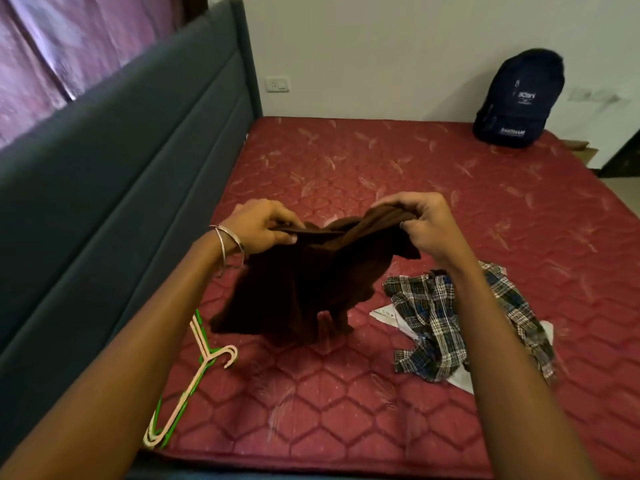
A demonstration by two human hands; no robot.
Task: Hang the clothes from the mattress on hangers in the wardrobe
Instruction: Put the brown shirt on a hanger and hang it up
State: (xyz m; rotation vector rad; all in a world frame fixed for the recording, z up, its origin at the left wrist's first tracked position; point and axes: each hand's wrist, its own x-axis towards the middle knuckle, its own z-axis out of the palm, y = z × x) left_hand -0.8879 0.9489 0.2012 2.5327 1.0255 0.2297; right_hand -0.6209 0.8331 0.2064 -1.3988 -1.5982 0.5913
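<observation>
A dark brown garment [304, 285] hangs above the red quilted mattress [433, 188]; its lower edge touches the mattress. My left hand [263, 225] pinches its top edge on the left. My right hand [422, 223] grips the bunched top edge on the right. A plaid shirt [446, 323] lies crumpled on the mattress under my right forearm, with a white cloth [384, 311] partly under it. A few pink and green plastic hangers [194, 379] lie stacked near the mattress's left edge. The wardrobe is not in view.
A dark grey padded headboard [114, 174] runs along the left side. A dark blue backpack [519, 98] leans against the white wall at the mattress's far right corner. Purple curtains [62, 46] hang behind the headboard.
</observation>
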